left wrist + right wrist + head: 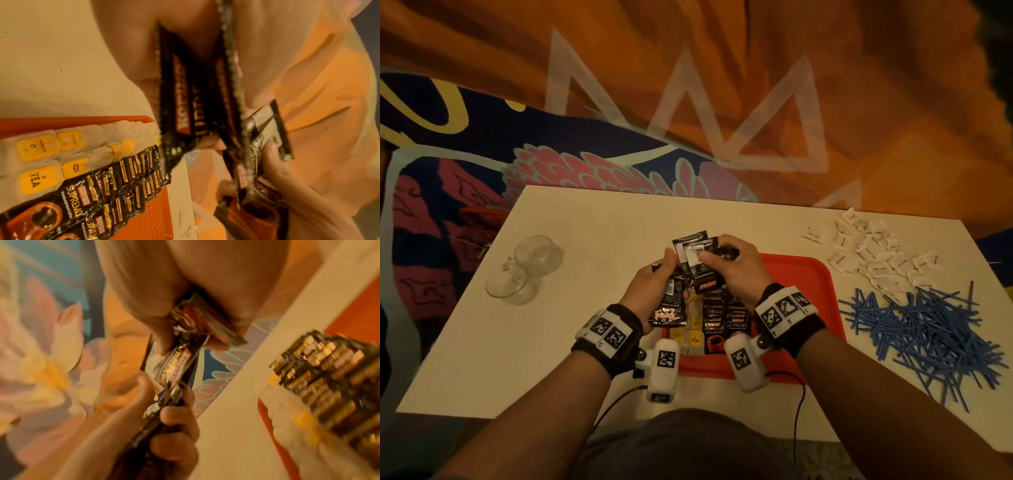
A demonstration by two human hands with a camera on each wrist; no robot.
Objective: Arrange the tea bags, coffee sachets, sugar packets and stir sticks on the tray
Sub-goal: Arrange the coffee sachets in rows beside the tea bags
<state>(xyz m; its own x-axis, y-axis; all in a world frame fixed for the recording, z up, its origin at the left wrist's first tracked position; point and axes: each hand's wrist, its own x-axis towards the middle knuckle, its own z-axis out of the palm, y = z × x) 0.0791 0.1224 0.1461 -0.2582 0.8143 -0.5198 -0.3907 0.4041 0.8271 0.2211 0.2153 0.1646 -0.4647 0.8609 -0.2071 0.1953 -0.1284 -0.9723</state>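
Note:
Both hands hold a bunch of black coffee sachets [693,265] above the red tray [808,284]. My left hand [654,287] grips the sachets [180,100] from the left, and my right hand [732,270] pinches some of the sachets [185,356] from the right. On the tray lie rows of tea bags [41,154] with yellow tags and rows of coffee sachets [115,183] beside them. White sugar packets [873,253] are heaped at the table's far right. Blue stir sticks [921,329] lie in a pile below them.
Two clear glass cups [524,270] stand on the white table [585,222] at the left. Patterned orange and dark fabric [688,102] lies beyond the table's far edge. Cables hang from my wrist cameras at the near edge.

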